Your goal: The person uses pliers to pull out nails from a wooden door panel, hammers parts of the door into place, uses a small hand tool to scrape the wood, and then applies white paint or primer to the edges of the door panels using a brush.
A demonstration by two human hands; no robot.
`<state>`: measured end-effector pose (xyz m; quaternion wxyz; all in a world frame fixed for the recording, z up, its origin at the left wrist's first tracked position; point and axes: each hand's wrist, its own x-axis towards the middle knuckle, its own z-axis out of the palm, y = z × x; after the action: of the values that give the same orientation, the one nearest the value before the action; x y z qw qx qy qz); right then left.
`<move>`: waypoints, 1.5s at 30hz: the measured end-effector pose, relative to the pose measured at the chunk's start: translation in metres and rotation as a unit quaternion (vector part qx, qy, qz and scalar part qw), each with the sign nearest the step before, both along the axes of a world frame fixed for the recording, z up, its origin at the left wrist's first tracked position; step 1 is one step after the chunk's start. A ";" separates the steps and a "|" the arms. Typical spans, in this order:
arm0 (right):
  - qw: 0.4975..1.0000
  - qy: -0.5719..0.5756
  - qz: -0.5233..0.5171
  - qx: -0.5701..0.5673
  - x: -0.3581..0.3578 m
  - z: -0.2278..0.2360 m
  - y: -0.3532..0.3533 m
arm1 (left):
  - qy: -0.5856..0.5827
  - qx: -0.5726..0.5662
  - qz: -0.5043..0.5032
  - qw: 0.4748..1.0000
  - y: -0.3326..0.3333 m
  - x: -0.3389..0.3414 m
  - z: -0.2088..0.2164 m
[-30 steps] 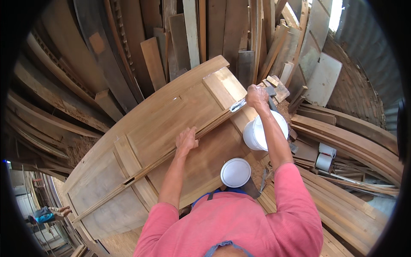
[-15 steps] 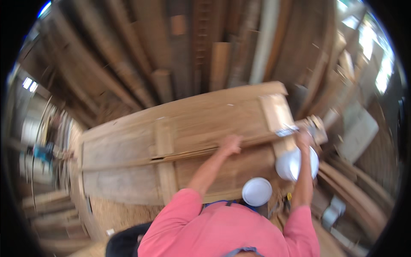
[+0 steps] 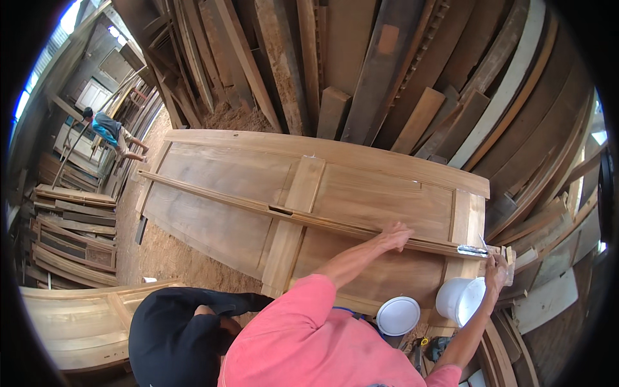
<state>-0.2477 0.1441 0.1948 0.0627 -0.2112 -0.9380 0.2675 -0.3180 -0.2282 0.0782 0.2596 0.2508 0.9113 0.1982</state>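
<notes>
A panelled wooden door (image 3: 303,187) lies flat in front of me. Along its length runs a narrow grooved wooden rail (image 3: 342,224), with a dark slot cut in its edge. My left hand (image 3: 394,237) is closed over this rail, right of the door's cross-piece. White paste (image 3: 472,251) covers the rail's right end. Just beyond that end, my right hand (image 3: 496,271) has its fingers curled beside some small wood pieces; what they hold is hidden. Below my right hand a white bucket (image 3: 454,298) stands tilted in view, with a round white lid (image 3: 398,316) to its left.
Close on my left a person in black (image 3: 180,335) bends over beside another panelled wooden piece (image 3: 71,322). Farther off at left stands another person (image 3: 116,132). Upright boards (image 3: 367,71) line the far side. Hand tools (image 3: 422,345) lie near the bucket. Sawdust (image 3: 187,258) covers the floor.
My view has swung left, so the door and both hands appear farther right, and the person in black shows more fully. The left hand stays at the rail, the right near its end.
</notes>
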 end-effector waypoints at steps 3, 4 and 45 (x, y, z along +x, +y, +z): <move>1.000 0.000 0.021 0.000 0.002 0.006 -0.020 | 0.056 0.001 0.000 0.998 -0.016 0.005 -0.001; 1.000 -0.003 0.017 -0.004 0.003 0.011 -0.026 | 0.017 0.013 0.017 1.000 -0.021 0.005 -0.004; 0.985 -0.065 -0.114 -0.108 0.043 -0.086 -0.152 | 0.042 -0.140 0.047 0.988 -0.149 0.013 0.032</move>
<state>-0.2043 -0.0083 0.1087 0.0082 -0.3390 -0.8755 0.3442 -0.3055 -0.3775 0.1097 0.2439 0.1773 0.9509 0.0701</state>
